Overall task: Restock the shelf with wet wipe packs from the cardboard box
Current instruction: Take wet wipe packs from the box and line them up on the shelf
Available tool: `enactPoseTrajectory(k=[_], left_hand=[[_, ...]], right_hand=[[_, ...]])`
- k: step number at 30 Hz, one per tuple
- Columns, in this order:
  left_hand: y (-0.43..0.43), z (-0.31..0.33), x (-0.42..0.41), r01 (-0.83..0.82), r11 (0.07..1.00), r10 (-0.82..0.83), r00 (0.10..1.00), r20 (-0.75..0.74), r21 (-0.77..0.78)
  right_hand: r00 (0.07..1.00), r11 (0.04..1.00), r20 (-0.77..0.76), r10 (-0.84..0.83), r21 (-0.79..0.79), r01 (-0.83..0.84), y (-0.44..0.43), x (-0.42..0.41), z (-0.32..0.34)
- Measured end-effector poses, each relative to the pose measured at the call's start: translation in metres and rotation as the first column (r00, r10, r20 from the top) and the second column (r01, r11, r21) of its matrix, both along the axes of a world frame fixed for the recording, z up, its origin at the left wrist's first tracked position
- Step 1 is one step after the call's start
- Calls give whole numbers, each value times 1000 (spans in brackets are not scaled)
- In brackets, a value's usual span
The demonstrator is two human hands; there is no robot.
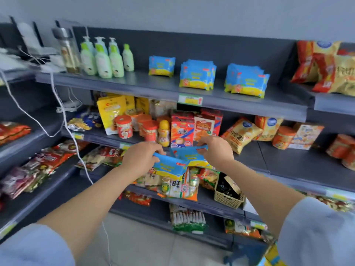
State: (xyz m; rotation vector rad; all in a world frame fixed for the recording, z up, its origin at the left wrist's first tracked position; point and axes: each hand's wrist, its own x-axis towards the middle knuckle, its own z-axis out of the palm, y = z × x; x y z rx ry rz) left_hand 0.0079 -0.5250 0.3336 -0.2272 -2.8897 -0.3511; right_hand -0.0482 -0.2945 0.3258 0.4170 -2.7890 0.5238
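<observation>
Wipe packs: 2 held, left hand (141, 157) pinching 1 pack (169, 167), right hand (216, 150) pinching another (189, 153), raised before the shelving, probably bound for the top shelf (134, 84) beside 3 stocked stacks (196, 74).

A plain pale grey wall (192, 12) runs behind dark grey shelving (249, 104) of several tiers, crowded with snack bags and jars. A second shelf unit (28, 146) angles in at the left, with white cables (57, 104) hanging down it. The floor (138, 237) near is light tile. Light is even and soft.
</observation>
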Motion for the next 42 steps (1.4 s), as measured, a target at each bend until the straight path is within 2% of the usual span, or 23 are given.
enactPoseTrajectory(k=[6,14,21,30,34,42], left_hand=[[-53,37,-9,-48,999,48,994,-94,-2],[-87,85,-54,-23,999,30,984,-176,39],[-102,115,-125,13,980,37,969,-245,199],[-119,143,-219,63,939,25,968,-250,339],[-127,151,-253,61,932,29,970,-242,357],[-150,163,-327,121,909,-34,975,-217,400]], right_hand=[[991,999,-124,54,4,-53,-53,-15,48],[973,995,-217,80,-39,-90,-97,-70,96],[949,990,-302,95,-69,-121,-125,-149,125],[964,983,-264,35,-163,-80,-142,-248,154],[966,978,-259,0,-200,-53,-149,-282,164],[966,989,-247,-76,-145,41,-165,-352,170]])
